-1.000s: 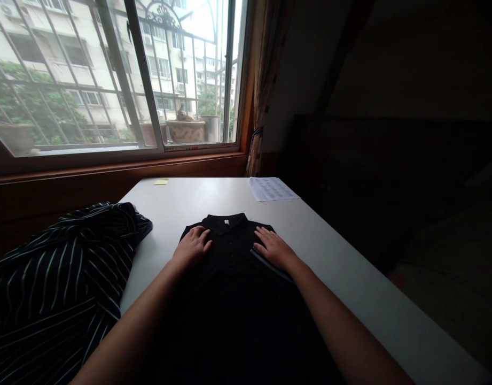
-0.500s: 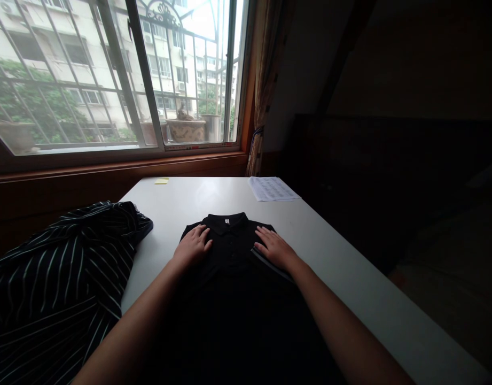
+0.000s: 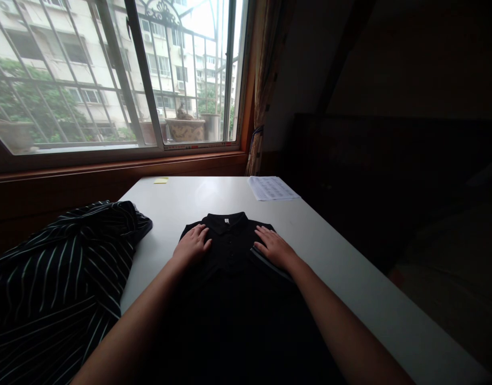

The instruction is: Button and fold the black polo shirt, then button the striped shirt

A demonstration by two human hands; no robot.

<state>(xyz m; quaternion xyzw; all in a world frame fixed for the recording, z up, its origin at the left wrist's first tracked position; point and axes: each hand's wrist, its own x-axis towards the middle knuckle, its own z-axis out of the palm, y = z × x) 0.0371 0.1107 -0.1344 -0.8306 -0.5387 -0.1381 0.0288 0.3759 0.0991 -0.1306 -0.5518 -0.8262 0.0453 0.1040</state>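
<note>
A black polo shirt (image 3: 229,251) lies face up on the white table (image 3: 342,267), collar toward the window, with its sides folded in. My left hand (image 3: 192,246) rests flat on the shirt's left shoulder, fingers stretched out. On the right shoulder lies my right hand (image 3: 274,248), also flat with fingers extended, next to a grey-edged folded sleeve. Neither hand holds anything.
A black garment with thin white stripes (image 3: 57,283) is heaped at the table's left edge. A printed sheet of paper (image 3: 272,188) lies at the far right of the table and a yellow sticky note (image 3: 161,181) at the far edge. A barred window (image 3: 109,75) is behind.
</note>
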